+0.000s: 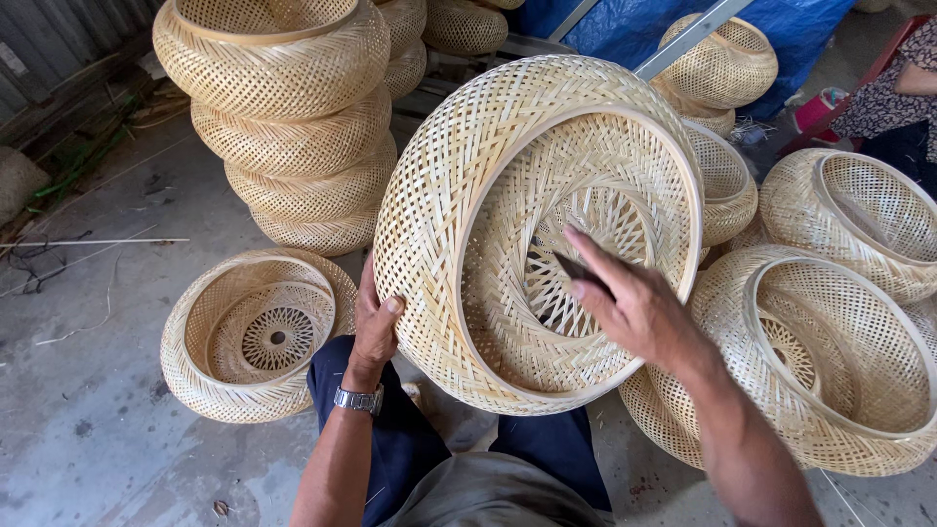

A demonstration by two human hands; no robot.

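Two hands work on a large round woven bamboo basket [488, 234], tilted on its side on the person's lap, its open mouth facing the camera. The left hand [376, 322] grips the outer wall at lower left. The right hand [630, 298] reaches into the opening, pinching a small dark tool [581, 270] whose tip is hard to make out. A stack of similar baskets [293, 127] stands behind; another person's sleeve [893, 83] is cut off at top right.
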